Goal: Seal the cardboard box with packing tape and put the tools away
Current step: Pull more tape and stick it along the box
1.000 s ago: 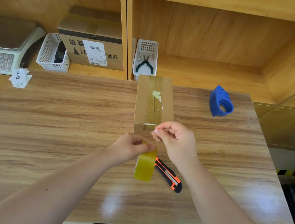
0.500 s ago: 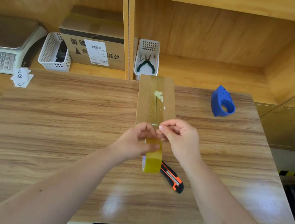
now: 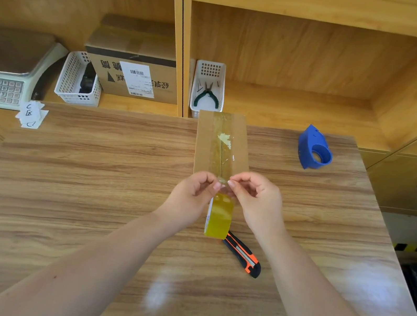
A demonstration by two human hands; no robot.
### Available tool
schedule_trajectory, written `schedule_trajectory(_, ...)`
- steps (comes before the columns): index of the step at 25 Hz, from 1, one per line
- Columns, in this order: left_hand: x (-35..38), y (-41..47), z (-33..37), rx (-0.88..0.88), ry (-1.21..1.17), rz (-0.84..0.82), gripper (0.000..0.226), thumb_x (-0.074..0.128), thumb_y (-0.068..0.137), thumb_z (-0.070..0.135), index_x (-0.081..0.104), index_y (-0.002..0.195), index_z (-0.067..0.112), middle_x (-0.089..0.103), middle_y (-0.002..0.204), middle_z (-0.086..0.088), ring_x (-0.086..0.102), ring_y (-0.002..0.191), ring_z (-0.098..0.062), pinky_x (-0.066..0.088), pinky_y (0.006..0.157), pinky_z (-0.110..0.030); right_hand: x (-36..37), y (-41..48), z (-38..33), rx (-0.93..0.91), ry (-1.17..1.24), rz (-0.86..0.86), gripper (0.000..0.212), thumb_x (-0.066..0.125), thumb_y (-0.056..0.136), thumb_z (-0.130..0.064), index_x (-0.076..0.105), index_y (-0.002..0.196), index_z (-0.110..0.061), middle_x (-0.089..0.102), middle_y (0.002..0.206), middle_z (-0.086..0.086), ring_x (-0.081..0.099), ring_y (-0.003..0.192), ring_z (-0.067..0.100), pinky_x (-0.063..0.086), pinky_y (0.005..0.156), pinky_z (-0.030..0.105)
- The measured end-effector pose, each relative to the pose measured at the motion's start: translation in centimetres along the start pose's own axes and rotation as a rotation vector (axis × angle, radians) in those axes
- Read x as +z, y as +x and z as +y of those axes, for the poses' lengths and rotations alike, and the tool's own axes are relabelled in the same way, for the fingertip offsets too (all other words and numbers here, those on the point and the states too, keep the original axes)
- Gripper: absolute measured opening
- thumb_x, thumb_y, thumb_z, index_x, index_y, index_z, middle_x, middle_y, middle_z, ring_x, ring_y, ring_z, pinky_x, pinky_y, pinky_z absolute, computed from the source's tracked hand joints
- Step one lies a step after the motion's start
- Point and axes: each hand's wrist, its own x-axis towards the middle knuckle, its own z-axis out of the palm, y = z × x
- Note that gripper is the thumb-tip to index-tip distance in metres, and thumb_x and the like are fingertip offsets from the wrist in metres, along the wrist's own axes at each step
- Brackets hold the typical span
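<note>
Cardboard box lying on table centre-rear, tape strip running along top seam. Left hand gripping tape roll upright at box near end. Right hand pinching tape end w/ thumb + forefinger. Utility knife lying just beside roll. Blue dispenser sitting well apart, rear right.

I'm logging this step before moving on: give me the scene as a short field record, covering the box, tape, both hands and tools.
box: narrow cardboard box on the wooden table, tape strip along its top seam
tape roll: yellowish packing tape roll at the box's near end, standing on edge
left hand: left hand pinching the tape end above the roll
right hand: right hand pinching the same tape end
cutter: orange and black utility knife flat on the table, right of the roll, untouched
dispenser: blue tape dispenser at the table's far right, empty
pliers: green-handled pliers in a white basket on the shelf
</note>
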Motion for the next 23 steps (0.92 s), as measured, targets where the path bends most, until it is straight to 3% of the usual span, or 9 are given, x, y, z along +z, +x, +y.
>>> schedule_trajectory(3, 0.6, -0.2, 0.2, 0.019, 0.005, 0.073, 0.016, 0.051, 0.098, 0.020, 0.058, 0.085, 0.016, 0.067, 0.083, 0.004, 0.059, 0.078, -0.015, 0.049, 0.079, -0.031, 0.3, -0.3, -0.3, -0.082, -0.075, 0.007, 0.015, 0.068, 0.084, -0.005, 0.068, 0.084, -0.019, 0.067, 0.075, -0.010, 0.063, 0.072, -0.001, 0.050, 0.070, 0.014)
schedule_trajectory(7, 1.1, -0.3, 0.0, -0.033, -0.075, 0.118, 0.017, 0.049, 0.099, 0.024, 0.059, 0.087, 0.019, 0.069, 0.084, 0.004, 0.065, 0.094, -0.031, 0.052, 0.086, -0.045, 0.6, -0.5, -0.2, -0.115, -0.100, 0.009, 0.017, 0.065, 0.086, -0.003, 0.065, 0.089, -0.020, 0.065, 0.081, -0.012, 0.059, 0.077, -0.004, 0.046, 0.073, 0.010)
schedule_trajectory(12, 1.0, -0.3, 0.4, -0.016, -0.008, 0.132, 0.016, 0.063, 0.091, 0.029, 0.062, 0.083, 0.016, 0.073, 0.081, -0.001, 0.063, 0.075, -0.013, 0.050, 0.072, -0.027, 0.6, -0.2, 0.1, -0.070, -0.104, 0.002, 0.029, 0.058, 0.085, 0.008, 0.063, 0.090, -0.021, 0.064, 0.083, -0.011, 0.058, 0.077, -0.005, 0.046, 0.073, 0.009)
schedule_trajectory(18, 1.3, -0.4, 0.9, -0.062, -0.067, 0.144, 0.020, 0.057, 0.094, 0.029, 0.064, 0.084, 0.013, 0.069, 0.077, 0.003, 0.056, 0.069, -0.008, 0.044, 0.066, -0.025, 0.8, -0.1, 0.9, 0.021, 0.033, 0.021, 0.022, 0.065, 0.085, -0.001, 0.066, 0.095, -0.020, 0.069, 0.085, -0.009, 0.061, 0.077, -0.006, 0.045, 0.070, 0.011)
schedule_trajectory(23, 1.2, -0.3, 1.0, -0.064, -0.127, 0.197, 0.022, 0.054, 0.096, 0.021, 0.062, 0.078, 0.012, 0.066, 0.073, 0.001, 0.053, 0.061, -0.002, 0.044, 0.065, -0.022, 1.2, -0.5, 1.6, 0.077, 0.117, -0.065, 0.038, 0.065, 0.087, -0.006, 0.061, 0.118, -0.028, 0.063, 0.115, -0.007, 0.055, 0.098, 0.003, 0.045, 0.081, 0.012)
